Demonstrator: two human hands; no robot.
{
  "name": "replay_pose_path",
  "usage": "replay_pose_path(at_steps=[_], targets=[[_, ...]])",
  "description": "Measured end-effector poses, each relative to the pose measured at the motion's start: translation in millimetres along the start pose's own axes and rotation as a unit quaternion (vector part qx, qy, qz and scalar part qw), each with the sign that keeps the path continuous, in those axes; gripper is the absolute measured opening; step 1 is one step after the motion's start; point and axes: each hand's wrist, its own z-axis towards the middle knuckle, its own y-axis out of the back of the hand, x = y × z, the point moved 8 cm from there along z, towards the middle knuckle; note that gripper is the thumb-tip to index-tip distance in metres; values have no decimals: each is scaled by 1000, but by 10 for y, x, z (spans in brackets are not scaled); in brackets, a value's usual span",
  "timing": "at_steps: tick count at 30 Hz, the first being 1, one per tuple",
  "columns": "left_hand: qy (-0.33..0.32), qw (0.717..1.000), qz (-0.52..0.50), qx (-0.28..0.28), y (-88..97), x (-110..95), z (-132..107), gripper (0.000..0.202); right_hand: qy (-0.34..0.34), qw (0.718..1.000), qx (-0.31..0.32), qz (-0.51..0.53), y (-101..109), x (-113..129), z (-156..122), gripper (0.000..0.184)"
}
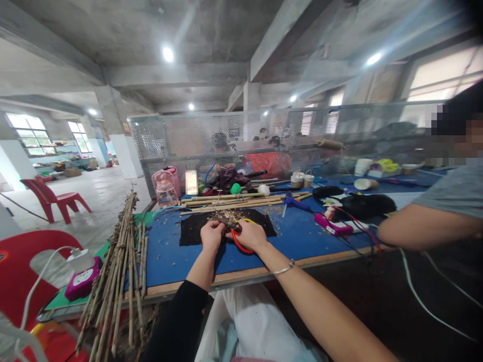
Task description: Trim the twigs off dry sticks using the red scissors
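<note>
Over a black cloth (191, 232) on the blue tabletop, my left hand (212, 234) pinches a short, dark brown woody piece (227, 221). My right hand (252, 235) is closed around a hand tool (241, 243) with a red and a yellow handle, which looks like pruning shears. Its jaws are at the woody piece, mostly hidden by my fingers. Pale chips and shavings (219, 214) lie scattered on the cloth around both hands.
Long thin sticks (118, 261) lean in a bundle at the table's left end. Pale poles (241, 205) lie behind the cloth. A blue glue gun (296, 202) and a purple power strip (332, 224) are to the right, near a co-worker's arm (426, 226).
</note>
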Motion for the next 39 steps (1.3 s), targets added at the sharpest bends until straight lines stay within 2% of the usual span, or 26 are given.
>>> replay_pose_path(at_steps=[6, 13, 17, 22, 28, 34, 39], targets=[[-13, 993, 117, -16, 56, -34, -7, 18, -3, 1000, 14, -8, -20, -4, 6, 64], [-55, 977, 201, -35, 97, -206, -67, 16, 6, 1000, 4, -13, -48, 0, 10, 63], [-74, 979, 191, -6, 68, -261, -85, 18, 9, 1000, -14, -6, -12, 21, -8, 63], [-72, 986, 149, 4, 45, -216, -59, 15, 43, 998, -36, 4, 23, 63, 8, 65], [-56, 995, 87, 8, 1, -156, -40, 23, 14, 1000, 0, 19, -55, -21, 31, 57], [-51, 984, 173, -7, 40, -245, -94, 21, -5, 999, 26, 20, -66, -21, 21, 56], [-47, 979, 201, -6, 57, -279, -118, 21, -16, 999, 39, 21, -59, -1, 10, 60]])
